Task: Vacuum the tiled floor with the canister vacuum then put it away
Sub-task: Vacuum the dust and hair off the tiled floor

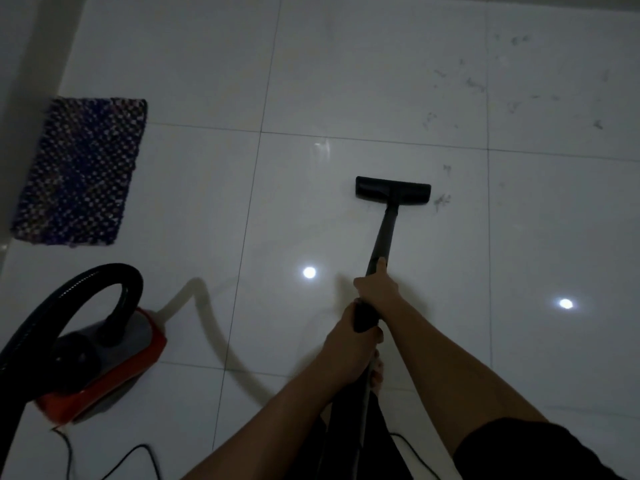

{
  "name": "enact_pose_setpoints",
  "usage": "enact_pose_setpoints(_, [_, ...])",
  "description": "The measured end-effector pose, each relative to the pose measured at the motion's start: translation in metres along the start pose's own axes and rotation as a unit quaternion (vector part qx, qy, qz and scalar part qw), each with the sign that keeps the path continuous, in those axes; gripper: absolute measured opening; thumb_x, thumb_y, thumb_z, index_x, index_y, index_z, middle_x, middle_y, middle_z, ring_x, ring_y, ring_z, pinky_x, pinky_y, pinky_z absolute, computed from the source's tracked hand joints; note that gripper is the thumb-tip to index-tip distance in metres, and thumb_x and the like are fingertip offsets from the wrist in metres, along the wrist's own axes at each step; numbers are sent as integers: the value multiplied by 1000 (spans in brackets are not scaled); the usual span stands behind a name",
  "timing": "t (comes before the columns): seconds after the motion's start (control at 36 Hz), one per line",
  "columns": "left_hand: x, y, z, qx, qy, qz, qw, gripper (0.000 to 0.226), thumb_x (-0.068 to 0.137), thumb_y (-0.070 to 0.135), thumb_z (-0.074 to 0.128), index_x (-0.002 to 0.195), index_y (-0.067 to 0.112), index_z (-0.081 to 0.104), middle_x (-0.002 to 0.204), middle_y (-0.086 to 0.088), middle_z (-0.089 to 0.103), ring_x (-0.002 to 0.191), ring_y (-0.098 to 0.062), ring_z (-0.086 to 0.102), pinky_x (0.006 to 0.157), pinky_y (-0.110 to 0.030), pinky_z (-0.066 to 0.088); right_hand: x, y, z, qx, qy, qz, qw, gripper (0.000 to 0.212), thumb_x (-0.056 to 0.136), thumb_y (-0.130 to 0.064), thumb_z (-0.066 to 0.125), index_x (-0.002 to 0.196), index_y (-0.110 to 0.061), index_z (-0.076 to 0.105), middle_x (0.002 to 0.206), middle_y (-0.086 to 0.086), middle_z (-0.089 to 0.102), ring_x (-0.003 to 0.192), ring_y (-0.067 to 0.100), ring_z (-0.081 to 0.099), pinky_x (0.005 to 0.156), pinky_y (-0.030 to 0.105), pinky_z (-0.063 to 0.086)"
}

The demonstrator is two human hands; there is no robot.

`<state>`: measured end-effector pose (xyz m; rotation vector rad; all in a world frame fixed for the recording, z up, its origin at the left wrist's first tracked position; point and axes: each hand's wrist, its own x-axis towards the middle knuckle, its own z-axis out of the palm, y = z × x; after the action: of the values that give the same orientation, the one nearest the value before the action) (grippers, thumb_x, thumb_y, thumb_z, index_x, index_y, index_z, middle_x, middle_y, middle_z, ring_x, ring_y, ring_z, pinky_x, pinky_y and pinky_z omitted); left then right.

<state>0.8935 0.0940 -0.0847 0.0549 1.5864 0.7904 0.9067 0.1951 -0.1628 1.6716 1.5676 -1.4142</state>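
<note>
Black short sleeve (512, 448) on R arm (446, 365) — L arm (277, 410) bare.

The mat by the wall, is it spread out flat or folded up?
Spread out flat: the mat lies as one full rectangle on the tiled floor, with no fold showing.

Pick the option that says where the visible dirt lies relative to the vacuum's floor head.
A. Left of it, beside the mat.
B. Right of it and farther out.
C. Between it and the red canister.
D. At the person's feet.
B: grey scraps of dirt lie just right of the floor head on the wand, with more scattered on the tiles farther out.
</note>
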Motion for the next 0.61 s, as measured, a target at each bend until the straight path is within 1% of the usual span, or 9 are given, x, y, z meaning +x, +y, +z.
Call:
enact_pose_setpoints(0.11, [-16, -20, -3, 5, -5, 7, 1000, 29, 91, 13, 48, 113, 31, 44, 77, -2, 57, 65, -19, 54, 70, -39, 49, -17, 12, 14, 48, 7, 21, 999, 81, 92, -11, 48, 152, -22, -6, 125, 26, 51, 87, 28, 55, 82, 35, 50])
enact_pose_setpoints(0.17, [-24, -30, -7, 10, -3, 5, 1000, 30, 92, 14, 48, 117, 29, 45, 78, -2, 58, 70, -20, 55, 70, -40, 50, -26, 18, 25, 33, 6, 18, 999, 79, 92, -10, 48, 152, -19, -4, 132, 26, 47, 95, 30, 57, 89, 36, 50])
enact_pose_setpoints(0.22, [-34, -40, -14, 3, -8, 5, 1000, 33, 93, 14, 47, 124, 26, 45, 79, -2, 58, 68, -20, 55, 64, -36, 49, -36, 22, 36, -5, 0, 10, 1000, 73, 94, -8, 47, 152, -12, 3, 149, 20, 30, 112, 34, 55, 99, 41, 46])
enact_pose_setpoints(0.25, [-39, -44, -17, 0, -12, 2, 1000, 34, 93, 14, 48, 125, 26, 45, 79, -3, 58, 67, -20, 54, 62, -34, 49, -40, 24, 41, -16, -1, 5, 1000, 71, 94, -8, 47, 152, -10, 5, 152, 18, 25, 114, 33, 53, 100, 41, 45])
enact_pose_setpoints(0.33, [-51, -58, -24, 12, -10, 0, 1000, 36, 92, 14, 49, 126, 26, 46, 83, -3, 60, 72, -21, 57, 69, -39, 51, -52, 30, 55, 26, 8, 24, 999, 78, 93, -11, 48, 153, -16, -2, 138, 24, 43, 101, 30, 56, 95, 39, 48])
enact_pose_setpoints(0.42, [-59, -69, -26, 26, -13, 1, 1000, 35, 91, 13, 49, 124, 27, 46, 84, -1, 62, 73, -20, 59, 75, -41, 53, -62, 38, 64, 47, 7, 28, 998, 78, 94, -11, 47, 153, -16, -4, 135, 24, 46, 95, 30, 56, 95, 40, 49])
enact_pose_setpoints(0.47, [-62, -74, -25, 34, -16, -2, 999, 36, 92, 13, 48, 125, 26, 45, 84, -1, 61, 70, -18, 59, 70, -38, 54, -66, 44, 68, 53, 5, 32, 998, 76, 94, -10, 47, 153, -14, -2, 137, 24, 44, 97, 31, 56, 96, 40, 48])
enact_pose_setpoints(0.53, [-65, -76, -22, 31, -22, -9, 999, 35, 92, 12, 48, 125, 24, 45, 84, -3, 59, 67, -16, 57, 58, -32, 53, -69, 51, 68, 46, 5, 31, 998, 72, 94, -11, 46, 152, -12, 3, 146, 21, 36, 113, 34, 54, 99, 38, 45])
enact_pose_setpoints(0.61, [-68, -77, -15, 18, -43, -17, 999, 31, 93, 8, 45, 121, 22, 44, 82, -7, 53, 61, -15, 53, 42, -21, 48, -70, 65, 67, 81, 19, 35, 996, 69, 94, -11, 46, 151, -15, 7, 143, 20, 40, 121, 34, 50, 97, 34, 41])
